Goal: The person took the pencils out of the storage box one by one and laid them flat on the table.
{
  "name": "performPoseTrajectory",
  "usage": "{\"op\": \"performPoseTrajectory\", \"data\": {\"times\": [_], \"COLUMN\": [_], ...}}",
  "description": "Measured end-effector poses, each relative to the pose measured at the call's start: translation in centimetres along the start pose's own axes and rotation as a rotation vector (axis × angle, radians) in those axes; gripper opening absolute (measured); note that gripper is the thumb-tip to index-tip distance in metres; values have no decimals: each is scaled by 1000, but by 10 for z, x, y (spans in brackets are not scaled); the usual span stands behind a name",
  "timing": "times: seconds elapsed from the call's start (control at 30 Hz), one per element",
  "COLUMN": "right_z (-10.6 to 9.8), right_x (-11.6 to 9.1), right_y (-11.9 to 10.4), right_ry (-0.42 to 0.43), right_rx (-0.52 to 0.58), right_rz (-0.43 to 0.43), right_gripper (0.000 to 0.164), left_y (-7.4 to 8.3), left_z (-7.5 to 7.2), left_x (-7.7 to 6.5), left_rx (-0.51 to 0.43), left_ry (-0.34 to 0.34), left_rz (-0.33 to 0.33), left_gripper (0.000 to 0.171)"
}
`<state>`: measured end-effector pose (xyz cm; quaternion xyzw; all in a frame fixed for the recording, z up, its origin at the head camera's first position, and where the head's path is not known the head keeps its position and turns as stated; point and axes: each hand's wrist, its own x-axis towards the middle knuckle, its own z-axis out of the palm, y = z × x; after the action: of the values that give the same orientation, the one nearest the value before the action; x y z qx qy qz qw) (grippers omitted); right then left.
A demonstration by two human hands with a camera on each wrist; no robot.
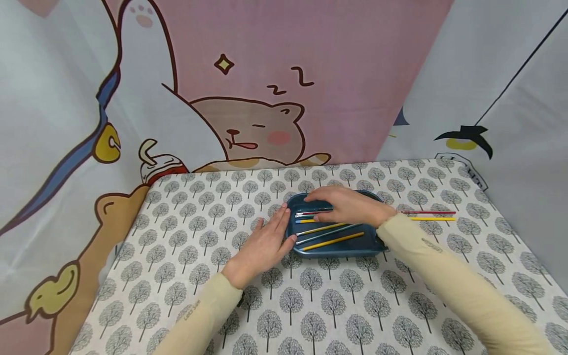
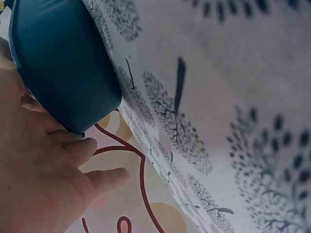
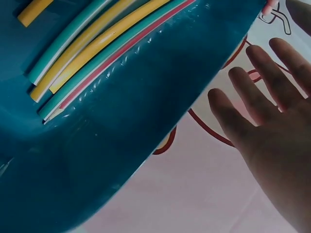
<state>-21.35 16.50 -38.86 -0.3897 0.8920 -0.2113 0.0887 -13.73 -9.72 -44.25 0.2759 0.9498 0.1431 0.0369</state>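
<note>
A dark blue tray (image 1: 337, 252) stands on the table with several slim pencils (image 1: 335, 240) in it, yellow, teal and red. My left hand (image 1: 262, 244) touches the tray's left end, its fingers straight and its thumb at the rim. In the left wrist view, fingers (image 2: 80, 153) lie by the tray's outer wall (image 2: 68, 58). My right hand (image 1: 346, 204) reaches over the far part of the tray. Its fingers (image 3: 265, 73) look straight and spread in the right wrist view, holding nothing. Pencils (image 3: 92, 53) lie in the tray beside it.
To the right of the tray, a red pencil (image 1: 437, 212) and a yellow pencil (image 1: 435, 219) show past the right sleeve, which hides their left parts. The tree-print cloth (image 1: 310, 305) covers the table. Cartoon-printed curtains (image 1: 355, 84) hang behind and at the sides.
</note>
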Motion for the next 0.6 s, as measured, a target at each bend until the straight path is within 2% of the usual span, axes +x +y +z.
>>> {"op": "performPoseTrajectory", "data": {"times": [0.23,0.43,0.6], "right_z": [7,15,18], "right_x": [10,15,16], "right_y": [2,6,10], "right_ry": [-67,-114,-167], "right_rx": [-2,45,58], "right_rz": [33,53,106], "right_gripper": [50,51,54], "left_y": [-1,-2,-2], "left_z": [1,3,4], "left_x": [0,0,0], "left_rx": [9,17,22], "left_ry": [5,7,4], "left_rz": [7,9,6], "left_gripper": [73,73,73]}}
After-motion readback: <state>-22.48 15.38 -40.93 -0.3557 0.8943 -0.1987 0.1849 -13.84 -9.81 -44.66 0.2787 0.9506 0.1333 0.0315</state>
